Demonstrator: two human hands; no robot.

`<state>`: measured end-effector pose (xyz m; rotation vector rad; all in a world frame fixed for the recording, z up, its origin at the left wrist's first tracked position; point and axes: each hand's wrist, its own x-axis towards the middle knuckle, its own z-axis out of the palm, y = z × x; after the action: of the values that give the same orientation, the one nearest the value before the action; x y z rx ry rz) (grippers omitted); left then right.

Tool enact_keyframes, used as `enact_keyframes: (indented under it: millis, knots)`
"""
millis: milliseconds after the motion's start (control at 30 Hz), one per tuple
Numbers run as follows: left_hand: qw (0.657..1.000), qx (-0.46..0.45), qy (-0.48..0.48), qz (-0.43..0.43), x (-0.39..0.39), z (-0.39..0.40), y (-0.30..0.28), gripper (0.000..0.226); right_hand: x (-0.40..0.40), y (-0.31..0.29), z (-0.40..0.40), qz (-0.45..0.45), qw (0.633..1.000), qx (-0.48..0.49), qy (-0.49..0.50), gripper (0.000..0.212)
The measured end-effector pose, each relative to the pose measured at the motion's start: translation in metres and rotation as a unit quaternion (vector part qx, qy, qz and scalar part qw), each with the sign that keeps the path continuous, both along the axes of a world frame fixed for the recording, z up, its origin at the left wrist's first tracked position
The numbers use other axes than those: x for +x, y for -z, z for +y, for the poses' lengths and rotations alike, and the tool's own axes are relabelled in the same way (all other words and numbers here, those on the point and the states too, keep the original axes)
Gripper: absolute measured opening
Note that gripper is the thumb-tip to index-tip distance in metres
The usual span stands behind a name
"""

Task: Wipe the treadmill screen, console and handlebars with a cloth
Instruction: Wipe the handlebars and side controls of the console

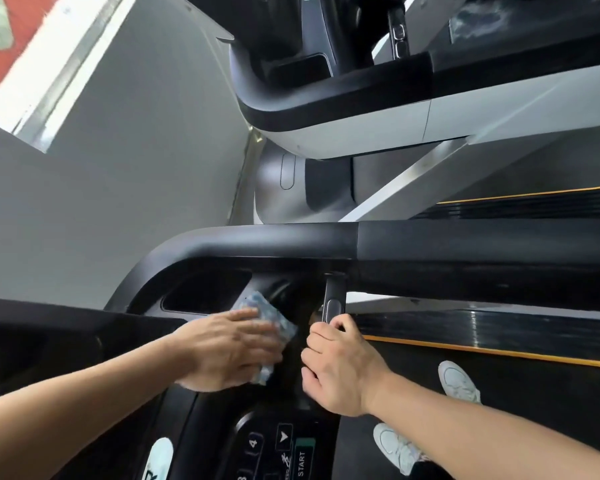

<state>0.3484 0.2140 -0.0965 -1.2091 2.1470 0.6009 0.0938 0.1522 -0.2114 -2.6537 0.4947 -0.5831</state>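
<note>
Cloth (pixel 274 320), pale blue patterned, sat on the black console (pixel 201 410), just beside the recessed tray pocket (pixel 205 292) at the console's corner. Left hand (pixel 232 348) lay flat on it, fingers straight and pressing down, not bunching the fabric; my read is that a flat palm spreads pressure and keeps more cloth in contact with the curved plastic. Part of the cloth stuck out past the fingertips toward the dark gap between console and inner grip. Right hand (pixel 340 372) was wrapped around the lower part of the upright inner grip (pixel 333 303), fingers curled on it just below the oval sensor pad; likely a brace so the person could lean in over the deck, not a wiping action, since it held no cloth. Button panel (pixel 284 448) with START and number keys sat nearer the camera, below both hands. Side handlebar (pixel 291 240) ran across above the hands, untouched by either. Belt (pixel 499 393) and the person's two pale shoes (pixel 458 382) showed below right. A second, similar machine (pixel 343 112) stood beyond. Judging by position, the console corner was being worked; I couldn't tell whether the handlebars or screen had been wiped.
</note>
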Motion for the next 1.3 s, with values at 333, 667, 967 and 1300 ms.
enact_keyframes:
  millis: [333,667,967,1300]
  knots:
    - [0.967,-0.165,-0.191,-0.041,-0.013,0.009,0.041,0.058,-0.001,-0.003,-0.001,0.007,1.000,0.001,-0.003,0.029]
    - [0.983,-0.155,-0.093,-0.016,-0.006,0.099,-0.005,0.049,0.000,-0.002,-0.001,-0.014,1.000,0.000,0.005,0.027]
    - [0.980,-0.131,-0.140,-0.046,-0.014,-0.025,0.039,0.056,0.000,-0.002,-0.001,0.002,1.000,-0.001,-0.006,0.030]
    - [0.984,-0.098,-0.136,0.054,-0.021,0.074,0.003,0.039,-0.003,-0.005,0.000,0.012,1.000,0.001,-0.005,0.032]
